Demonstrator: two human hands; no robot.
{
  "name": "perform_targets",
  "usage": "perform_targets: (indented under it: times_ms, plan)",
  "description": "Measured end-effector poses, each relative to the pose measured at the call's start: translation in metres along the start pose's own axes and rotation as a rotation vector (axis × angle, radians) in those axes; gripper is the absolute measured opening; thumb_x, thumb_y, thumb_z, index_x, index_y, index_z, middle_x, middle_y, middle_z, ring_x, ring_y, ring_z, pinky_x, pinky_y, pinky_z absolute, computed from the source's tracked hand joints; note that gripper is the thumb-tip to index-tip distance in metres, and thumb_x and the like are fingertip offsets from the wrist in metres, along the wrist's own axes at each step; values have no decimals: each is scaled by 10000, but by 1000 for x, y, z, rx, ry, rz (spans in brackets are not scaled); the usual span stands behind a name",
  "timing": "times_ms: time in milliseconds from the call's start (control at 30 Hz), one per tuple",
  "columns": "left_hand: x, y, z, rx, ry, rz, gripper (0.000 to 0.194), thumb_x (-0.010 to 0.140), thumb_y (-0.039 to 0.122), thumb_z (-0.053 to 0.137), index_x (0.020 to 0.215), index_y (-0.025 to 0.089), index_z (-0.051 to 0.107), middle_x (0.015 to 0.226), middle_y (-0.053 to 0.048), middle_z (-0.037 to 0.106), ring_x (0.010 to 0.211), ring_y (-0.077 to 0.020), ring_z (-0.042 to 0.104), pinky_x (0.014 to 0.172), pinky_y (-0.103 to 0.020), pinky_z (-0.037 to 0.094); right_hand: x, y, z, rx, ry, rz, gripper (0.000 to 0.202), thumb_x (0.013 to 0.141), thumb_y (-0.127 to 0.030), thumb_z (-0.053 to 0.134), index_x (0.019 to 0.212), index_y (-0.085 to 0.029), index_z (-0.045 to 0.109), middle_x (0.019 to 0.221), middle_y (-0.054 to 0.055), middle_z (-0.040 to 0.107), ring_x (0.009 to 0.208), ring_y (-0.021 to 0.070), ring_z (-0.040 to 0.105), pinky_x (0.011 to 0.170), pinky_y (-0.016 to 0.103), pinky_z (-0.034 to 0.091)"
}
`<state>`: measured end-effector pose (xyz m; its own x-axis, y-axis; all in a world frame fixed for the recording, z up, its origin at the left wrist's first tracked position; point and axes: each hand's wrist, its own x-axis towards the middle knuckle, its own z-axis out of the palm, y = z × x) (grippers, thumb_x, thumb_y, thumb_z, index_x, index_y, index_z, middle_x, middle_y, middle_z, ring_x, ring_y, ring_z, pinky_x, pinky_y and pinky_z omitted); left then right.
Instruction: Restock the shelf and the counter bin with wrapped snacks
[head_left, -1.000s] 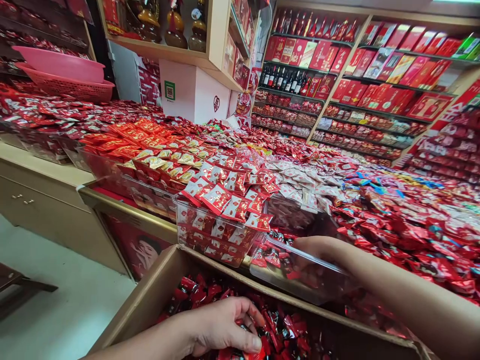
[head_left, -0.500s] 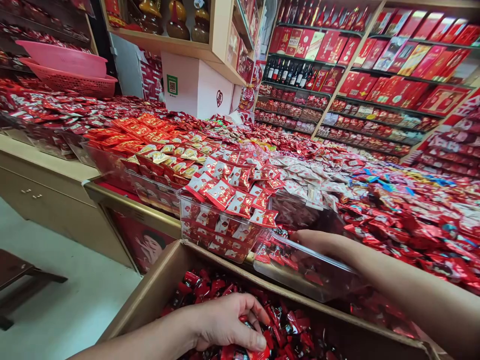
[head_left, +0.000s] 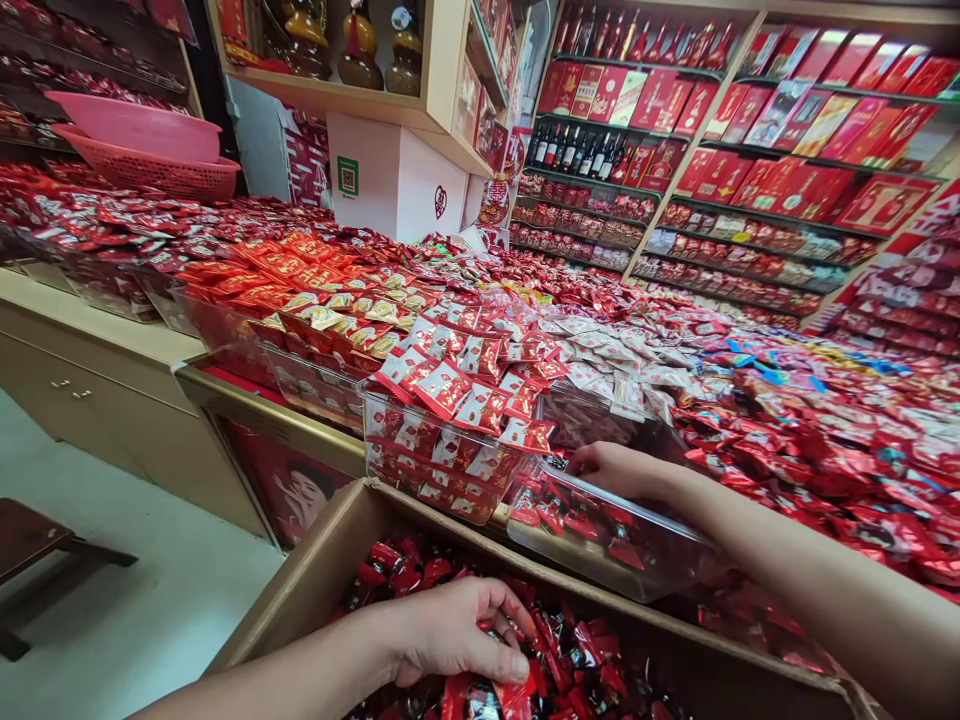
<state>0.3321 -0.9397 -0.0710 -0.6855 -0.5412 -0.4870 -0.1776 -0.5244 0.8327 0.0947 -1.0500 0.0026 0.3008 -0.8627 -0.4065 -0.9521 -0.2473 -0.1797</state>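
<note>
My left hand [head_left: 469, 635] is down in a cardboard box [head_left: 300, 575], its fingers curled round some red-and-black wrapped candies [head_left: 480, 695]. More of the same candies [head_left: 592, 650] lie under and beside it. Over the rim of a clear plastic bin [head_left: 577, 540] reaches my right hand [head_left: 619, 470], bent at the wrist. Its fingertips are hidden by the hand and bin, so what they touch does not show. Red wrapped candies lie low in that bin. Just left of it stands a clear bin [head_left: 431, 460] heaped with red-and-white packets [head_left: 442, 385].
Heaps of red candies [head_left: 810, 470] spread right and behind. Orange packets [head_left: 277, 265] and pink baskets [head_left: 150, 165] sit at the left. Shelves [head_left: 697, 130] with boxes and bottles rise behind. A dark stool [head_left: 37, 540] stands on the floor at lower left.
My right hand has risen slightly and shifted left at the bin, showing more of its back. My left hand has moved slightly, still gripping candies in the box.
</note>
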Motion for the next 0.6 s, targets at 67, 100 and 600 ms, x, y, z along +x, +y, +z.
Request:
perform_targets:
  times_ms: [67, 100, 600]
  plan:
    - [0, 0, 0, -3, 3, 7, 421, 480, 205, 765, 853, 147, 580, 717, 52, 564, 578, -48, 482, 616, -222, 367, 2, 4, 0, -5, 66, -8, 381, 734, -190, 465, 1104, -146, 546, 1089, 75, 606, 988, 207, 547, 828, 268, 402]
    - [0, 0, 0, -6, 1, 10, 422, 478, 207, 766, 853, 147, 582, 712, 52, 563, 584, -50, 486, 631, -229, 370, 2, 4, 0, -3, 69, -22, 443, 729, -173, 464, 1169, -139, 499, 1176, 81, 558, 1055, 204, 512, 877, 263, 379]
    - [3, -4, -2, 4, 3, 28, 462, 465, 249, 783, 865, 146, 576, 709, 52, 570, 605, -60, 499, 661, -240, 377, 1, 7, -3, -151, -2, 76, 214, 811, -298, 514, 923, -139, 604, 893, 52, 646, 818, 167, 596, 773, 361, 461]
